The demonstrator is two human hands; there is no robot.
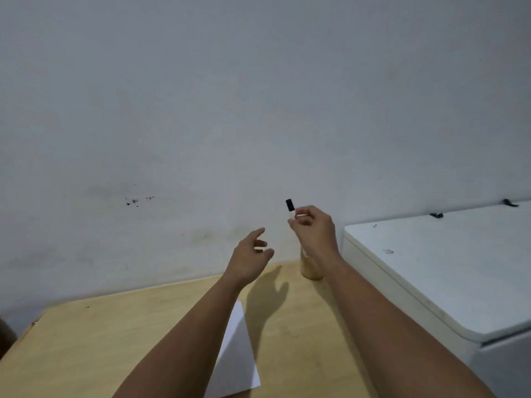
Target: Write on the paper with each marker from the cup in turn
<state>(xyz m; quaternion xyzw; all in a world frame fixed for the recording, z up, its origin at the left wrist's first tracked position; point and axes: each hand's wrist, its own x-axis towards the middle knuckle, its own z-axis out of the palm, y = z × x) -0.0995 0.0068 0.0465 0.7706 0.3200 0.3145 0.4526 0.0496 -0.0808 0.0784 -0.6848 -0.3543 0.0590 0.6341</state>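
Note:
My right hand (314, 229) is raised above the back of the table and pinches a white marker with a black cap (290, 206), held upright. Directly below it stands a yellowish cup (309, 270), mostly hidden by my right wrist; its contents cannot be seen. My left hand (250, 258) hovers to the left of the cup with its fingers spread and nothing in it. A white sheet of paper (237, 354) lies on the wooden table (100, 340), partly covered by my left forearm.
A white chest-like appliance with a closed lid (445, 262) stands against the table's right side. A grey-white wall with a few dark marks (135, 201) rises right behind the table.

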